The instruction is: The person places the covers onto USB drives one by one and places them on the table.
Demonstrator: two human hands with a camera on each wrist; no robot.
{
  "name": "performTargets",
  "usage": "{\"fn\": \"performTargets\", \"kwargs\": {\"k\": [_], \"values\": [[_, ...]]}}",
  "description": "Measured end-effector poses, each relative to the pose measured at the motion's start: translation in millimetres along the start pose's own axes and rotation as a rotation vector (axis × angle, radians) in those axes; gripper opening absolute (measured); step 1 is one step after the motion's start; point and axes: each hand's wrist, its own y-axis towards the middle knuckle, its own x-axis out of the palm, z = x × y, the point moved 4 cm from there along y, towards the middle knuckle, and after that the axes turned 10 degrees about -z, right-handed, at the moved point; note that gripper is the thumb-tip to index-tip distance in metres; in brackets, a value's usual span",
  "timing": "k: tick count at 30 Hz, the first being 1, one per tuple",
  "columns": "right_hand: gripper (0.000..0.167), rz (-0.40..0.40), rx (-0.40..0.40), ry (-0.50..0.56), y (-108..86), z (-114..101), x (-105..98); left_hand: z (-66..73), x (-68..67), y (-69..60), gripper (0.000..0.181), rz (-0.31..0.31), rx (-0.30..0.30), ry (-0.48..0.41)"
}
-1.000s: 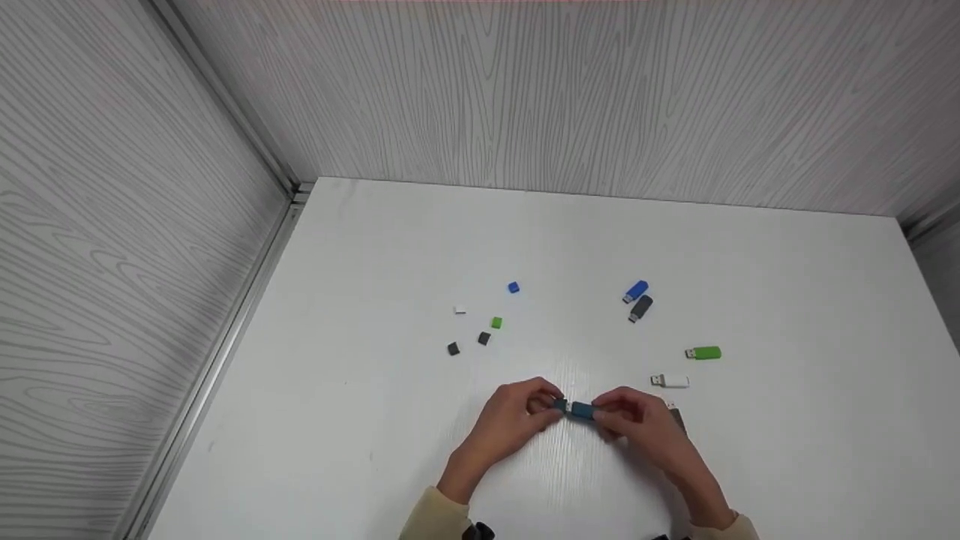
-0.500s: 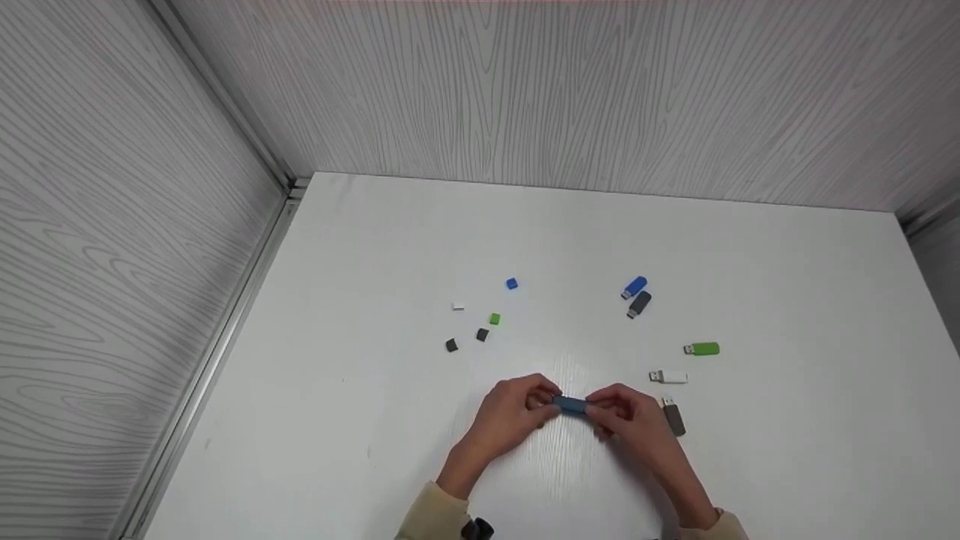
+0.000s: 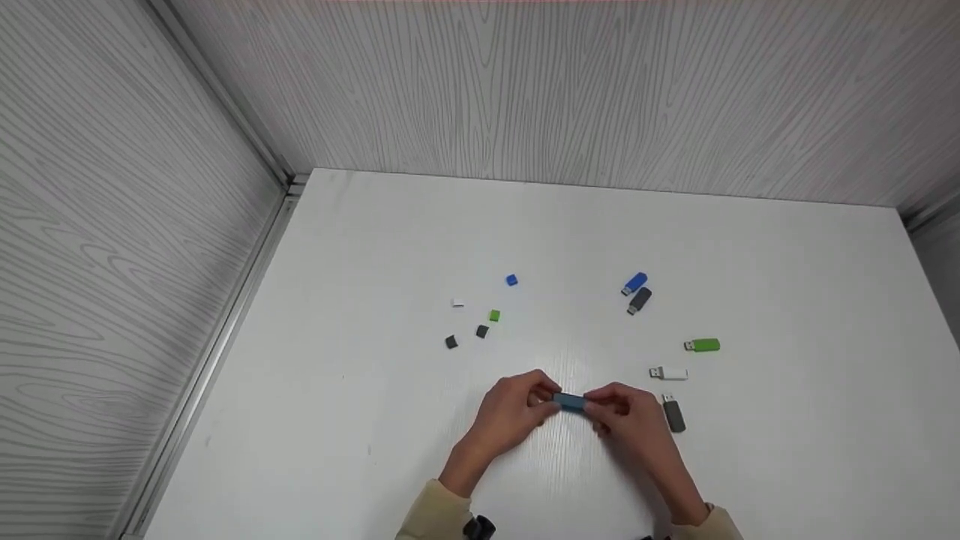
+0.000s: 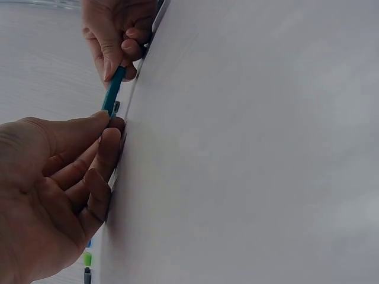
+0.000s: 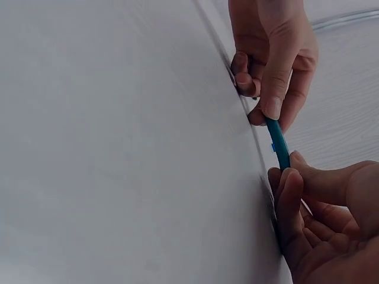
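A teal USB flash drive is held between both hands just above the white table, its cap end toward the left and no metal plug showing. My left hand pinches the cap end between thumb and fingers. At the other end, my right hand pinches the drive's body. In the left wrist view the teal drive bridges the two hands, and the right wrist view shows the drive the same way. Fingertips cover both of its ends.
Uncapped flash drives lie on the right: blue, dark grey, green, white and another grey one. Small loose caps lie left: blue, white, green and two dark ones. Panels wall the table.
One second ago a metal plug showed between the teal cap and body. The hands have come together, closing that gap, and both keep their grip.
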Motion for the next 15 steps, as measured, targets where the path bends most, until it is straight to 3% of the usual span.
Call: {"fn": "performTargets", "kwargs": {"k": [15], "values": [[0.018,0.005,0.000,-0.022,-2.0,-1.7,1.3,2.1,-0.1,-1.0,0.021,-0.002,-0.015,0.000]]}}
